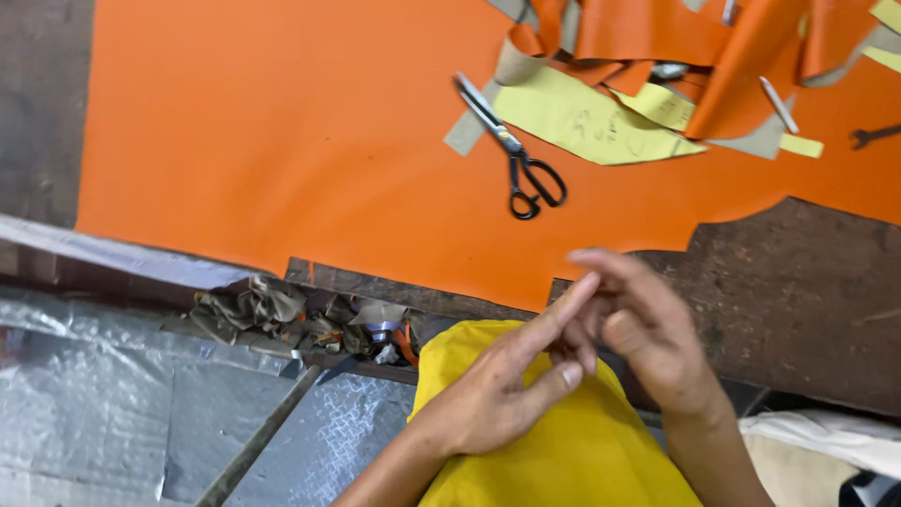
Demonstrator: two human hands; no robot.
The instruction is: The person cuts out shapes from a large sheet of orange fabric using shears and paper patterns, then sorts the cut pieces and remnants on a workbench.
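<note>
Head view: we see both hands empty, fingers loose, touching each other at lower centre. The scissors lie above them on the orange sheet, blades toward upper left, handles nearest the right hand; the left hand sits lower.

A dark, worn wooden counter carries a large orange sheet spread flat over most of its top. On the sheet lie black-handled scissors, a yellow paper pattern piece and a heap of orange offcuts along the far edge. A dark spanner lies at the right.
</note>
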